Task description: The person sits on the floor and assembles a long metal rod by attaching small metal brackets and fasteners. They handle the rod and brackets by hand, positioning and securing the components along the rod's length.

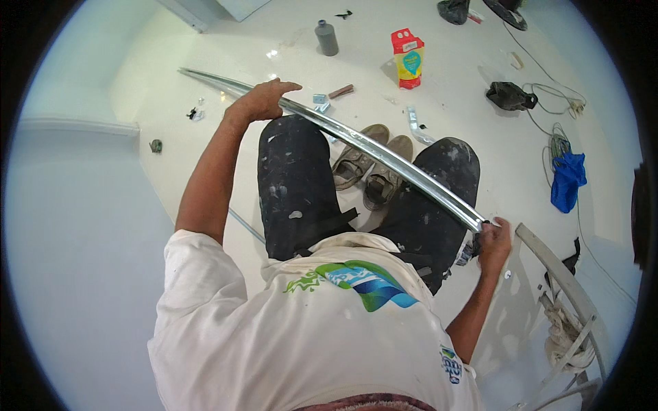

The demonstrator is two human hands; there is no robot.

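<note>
A long shiny metal profile [384,156] lies slantwise across my thighs, running from the far left to the near right. My left hand [264,101] is closed around it above my left knee, its index finger stretched out along it. At the near right end of the profile, beside my right thigh, my right hand [495,246] is closed. Something dark [478,240] shows at its fingers, touching or close to the profile's end; what it is I cannot make out. Beneath the profile, my shoes [380,179] rest on the floor.
Beyond my knees stand a grey bottle [327,38] and a red-and-yellow packet [409,60]. Small metal brackets [417,125] lie near my feet. To the right are a black bag [510,96], a cable [552,92], a blue bag [567,179] and a curved frame [558,267].
</note>
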